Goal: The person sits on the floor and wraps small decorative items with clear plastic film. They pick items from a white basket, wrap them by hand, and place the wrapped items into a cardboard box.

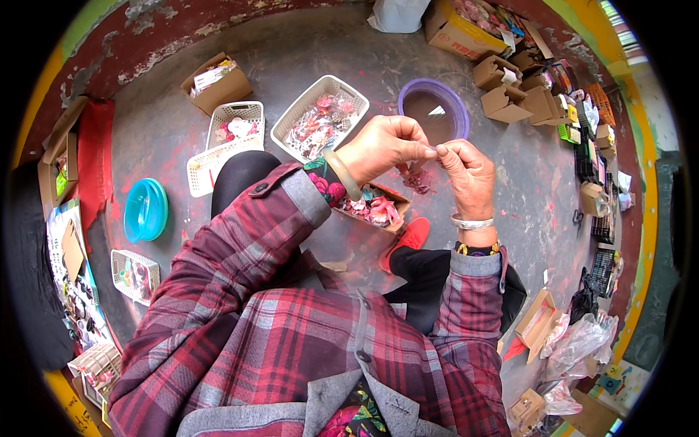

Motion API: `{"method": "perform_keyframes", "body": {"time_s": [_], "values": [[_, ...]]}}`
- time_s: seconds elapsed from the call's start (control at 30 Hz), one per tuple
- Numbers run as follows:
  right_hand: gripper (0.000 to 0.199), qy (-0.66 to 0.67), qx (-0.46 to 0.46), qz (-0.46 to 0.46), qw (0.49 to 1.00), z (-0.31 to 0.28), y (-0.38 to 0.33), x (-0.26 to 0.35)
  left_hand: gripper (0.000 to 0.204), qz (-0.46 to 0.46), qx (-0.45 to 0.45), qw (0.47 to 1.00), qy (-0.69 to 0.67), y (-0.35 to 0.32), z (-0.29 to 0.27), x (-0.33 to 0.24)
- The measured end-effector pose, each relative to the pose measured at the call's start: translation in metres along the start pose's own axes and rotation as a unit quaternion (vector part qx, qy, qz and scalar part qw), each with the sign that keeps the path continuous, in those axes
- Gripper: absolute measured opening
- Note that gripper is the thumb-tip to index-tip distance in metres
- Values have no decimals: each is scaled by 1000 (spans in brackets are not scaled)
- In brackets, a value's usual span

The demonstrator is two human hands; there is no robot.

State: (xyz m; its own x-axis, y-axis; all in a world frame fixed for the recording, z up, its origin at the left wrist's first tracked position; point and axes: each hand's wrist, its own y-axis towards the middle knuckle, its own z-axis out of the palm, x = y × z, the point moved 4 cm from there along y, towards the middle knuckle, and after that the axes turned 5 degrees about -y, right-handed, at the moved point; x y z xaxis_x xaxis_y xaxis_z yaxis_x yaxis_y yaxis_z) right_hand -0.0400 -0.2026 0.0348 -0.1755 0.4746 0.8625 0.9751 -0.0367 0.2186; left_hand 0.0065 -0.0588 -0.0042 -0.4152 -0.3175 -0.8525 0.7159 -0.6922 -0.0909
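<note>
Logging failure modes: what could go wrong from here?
Left hand and right hand meet at the fingertips; whatever fine part they pinch may slip.
The pink piece below them could fall into the box and get mixed in.
The red shoe sits close to the box; a shifted foot might knock it.

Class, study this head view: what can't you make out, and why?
In the head view:
- Anything pinched between the left hand and right hand: too small, covered by fingers.
- Dark red piece: upper end hidden behind the left hand.
- White bag: top cut off by the picture's upper edge.
</note>
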Motion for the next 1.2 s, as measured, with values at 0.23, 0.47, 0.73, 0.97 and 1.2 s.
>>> {"method": "perform_keyframes", "body": {"time_s": [0.23, 0.47, 0.73, 0.97, 1.2], "values": [[18, 0, -31, -47, 998, -1, 0, 8, 14, 5, -25, 998, 65, -1, -3, -9], [20, 31, -37, -5, 999, -7, -1, -2, 20, -18, -42, 999, -8, -2, -5, -10], [29, 63, -59, 25, 996, -6, 0, -3, 23, -33, -33, 994, -95, -4, -6, -6], [33, 54, -72, 33, 995, -5, 1, 0, 20, -36, -33, 999, -8, -10, -7, -4], [34, 189, -143, 46, 971, -21, 5, -12, 21, -27, -63, 997, -45, -16, -8, -6]]}}
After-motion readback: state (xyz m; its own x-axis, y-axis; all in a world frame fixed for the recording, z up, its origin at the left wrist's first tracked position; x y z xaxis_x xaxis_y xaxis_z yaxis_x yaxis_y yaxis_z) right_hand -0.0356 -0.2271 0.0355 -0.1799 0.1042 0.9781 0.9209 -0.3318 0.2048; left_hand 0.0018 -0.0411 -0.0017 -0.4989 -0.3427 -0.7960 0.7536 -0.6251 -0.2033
